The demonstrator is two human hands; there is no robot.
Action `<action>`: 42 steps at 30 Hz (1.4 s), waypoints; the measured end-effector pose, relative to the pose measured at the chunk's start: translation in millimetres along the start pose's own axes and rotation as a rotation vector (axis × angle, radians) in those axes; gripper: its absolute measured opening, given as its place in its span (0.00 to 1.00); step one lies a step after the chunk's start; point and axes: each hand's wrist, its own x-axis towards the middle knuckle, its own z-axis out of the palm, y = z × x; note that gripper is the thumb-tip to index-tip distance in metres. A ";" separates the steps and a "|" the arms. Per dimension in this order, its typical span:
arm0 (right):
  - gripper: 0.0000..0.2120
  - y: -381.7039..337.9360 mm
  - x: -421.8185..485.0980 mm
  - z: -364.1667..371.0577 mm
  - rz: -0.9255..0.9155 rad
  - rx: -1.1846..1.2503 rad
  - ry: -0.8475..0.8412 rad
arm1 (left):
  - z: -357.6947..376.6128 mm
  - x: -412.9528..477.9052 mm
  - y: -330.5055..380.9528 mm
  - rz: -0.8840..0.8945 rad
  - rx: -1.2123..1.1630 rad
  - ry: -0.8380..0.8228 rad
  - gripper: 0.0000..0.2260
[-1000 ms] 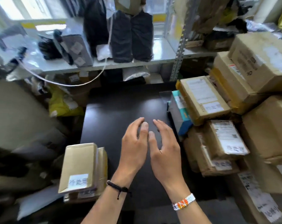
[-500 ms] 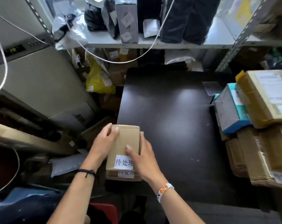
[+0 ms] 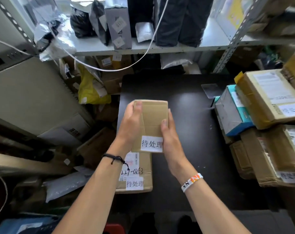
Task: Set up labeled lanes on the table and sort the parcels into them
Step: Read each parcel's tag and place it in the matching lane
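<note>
A small brown cardboard parcel (image 3: pixel 152 120) with a white label of Chinese characters is lifted above the dark table (image 3: pixel 190 115). My left hand (image 3: pixel 130 127) grips its left side, thumb on top. My right hand (image 3: pixel 170 141) grips its right side. Below it a second brown parcel (image 3: pixel 140 176) with a like white label and handwritten numbers lies on the table's near left corner. A pile of labeled cardboard parcels (image 3: pixel 270 98) sits along the table's right side, among them a teal and grey box (image 3: pixel 233 114).
A metal shelf (image 3: pixel 143 48) behind the table holds black and silver bags. A white cable (image 3: pixel 109 69) sags under it. A yellow bag (image 3: pixel 91 92) and more boxes crowd the floor at left. A beige cabinet (image 3: pixel 33 98) stands further left.
Both hands moved left from above the table, took the top small parcel off the stack and lifted it up. The lower parcel has come into view beneath it.
</note>
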 end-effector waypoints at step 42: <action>0.16 -101.1 -113.3 -327.5 -0.193 -0.252 0.845 | 349.4 -109.3 43.1 -0.001 -0.336 -0.524 0.20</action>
